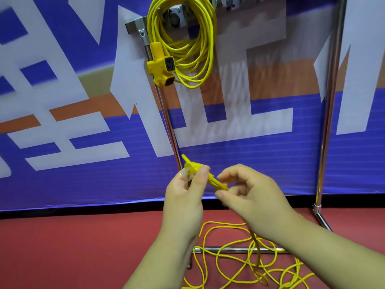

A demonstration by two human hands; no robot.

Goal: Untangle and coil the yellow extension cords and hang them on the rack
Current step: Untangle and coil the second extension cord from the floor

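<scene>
One yellow cord is already done: a coil (210, 49) hangs from a hook at the top centre of the frame, its socket block (159, 66) dangling at the left side of the loops against the rack (169, 126). It looks settled there.

The second cord (258, 255) is still a loose sprawl on the red floor (83, 247) at the lower right, looping over and under the rack's bottom bar. One strand rises out of it to the hands, in the middle of the frame.

The left hand (184, 190) has its fingers curled around the plug (192, 166), holding it up with the prongs pointing to the upper left. I take that as fixing a starting end, so the coil has something to build from. The right hand (254, 197) pinches the cord just behind the plug between thumb and forefinger, the other fingers loosely curled. That grip seems meant to let the cord slide through and be fed out in even loops.

A blue and white banner (62, 180) hangs behind it all.
</scene>
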